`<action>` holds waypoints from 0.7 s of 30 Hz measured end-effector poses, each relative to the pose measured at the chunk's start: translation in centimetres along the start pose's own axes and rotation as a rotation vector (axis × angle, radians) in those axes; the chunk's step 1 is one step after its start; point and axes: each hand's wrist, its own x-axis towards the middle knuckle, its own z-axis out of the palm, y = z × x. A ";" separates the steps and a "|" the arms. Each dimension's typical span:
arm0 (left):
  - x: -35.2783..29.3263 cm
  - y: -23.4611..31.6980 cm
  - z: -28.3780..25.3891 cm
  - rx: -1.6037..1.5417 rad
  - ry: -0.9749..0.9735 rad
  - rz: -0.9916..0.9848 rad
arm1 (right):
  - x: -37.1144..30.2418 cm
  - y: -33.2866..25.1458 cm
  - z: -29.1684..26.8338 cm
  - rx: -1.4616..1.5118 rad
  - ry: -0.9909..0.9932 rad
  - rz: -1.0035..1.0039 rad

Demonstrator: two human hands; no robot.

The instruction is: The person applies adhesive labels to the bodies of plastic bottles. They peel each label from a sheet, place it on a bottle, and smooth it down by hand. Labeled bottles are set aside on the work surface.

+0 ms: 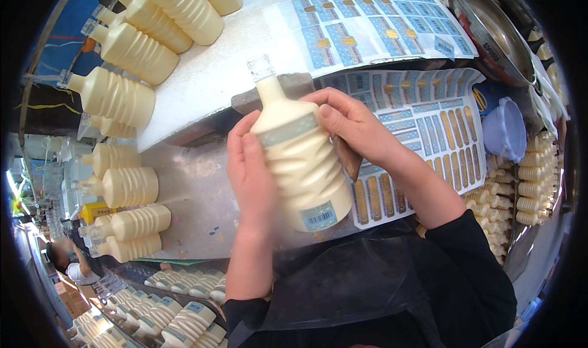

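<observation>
The left hand and right hand grip a clear-necked, ribbed, cream, plastic-looking bottle; it is probably stiff, slick, best held around its ridged sides.

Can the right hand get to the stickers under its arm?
Probably yes: the label sheet lies close beside the right hand, mostly uncovered. But that hand is busy on the cream ribbed bottle, so it may have to let go first.

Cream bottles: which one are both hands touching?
The middle bottle, between the left hand and right hand. The bottles at the left are apart from both hands.
</observation>
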 end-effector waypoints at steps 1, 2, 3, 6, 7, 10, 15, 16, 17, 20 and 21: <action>-0.3 -0.1 -0.1 -0.044 -0.015 0.031 | -0.4 -0.3 0.2 -0.008 -0.002 -0.034; -0.7 0.0 -0.2 -0.087 -0.023 0.063 | -0.8 -0.9 0.2 -0.061 -0.021 0.003; -0.9 0.1 0.0 -0.066 -0.009 0.087 | -1.2 -1.8 0.3 -0.114 -0.041 0.039; -1.1 -0.2 -0.8 -0.052 -0.005 0.106 | -1.5 -1.3 0.1 -0.128 -0.016 -0.064; -1.2 -0.2 -0.8 -0.071 -0.018 0.106 | -1.7 -1.4 -0.1 -0.098 0.003 -0.057; -1.5 -0.1 -1.0 -0.116 -0.025 0.110 | -2.5 -2.9 -1.3 0.012 0.036 0.115; -1.7 -0.8 -1.3 -0.147 -0.067 0.197 | -1.7 -5.2 -2.8 0.205 0.301 -0.064; -1.8 -0.8 -1.2 -0.186 -0.085 0.195 | -1.5 -6.4 -1.6 0.163 0.341 -0.169; -1.9 -0.7 -1.2 -0.218 -0.098 0.195 | -1.5 -7.3 0.2 0.128 0.376 -0.274; -1.9 -1.2 -1.1 -0.279 -0.147 0.237 | -2.1 -7.9 5.1 -0.123 0.383 -0.549; -2.0 -1.3 -1.1 -0.289 -0.157 0.261 | -2.1 -7.6 6.3 -0.305 0.341 -0.638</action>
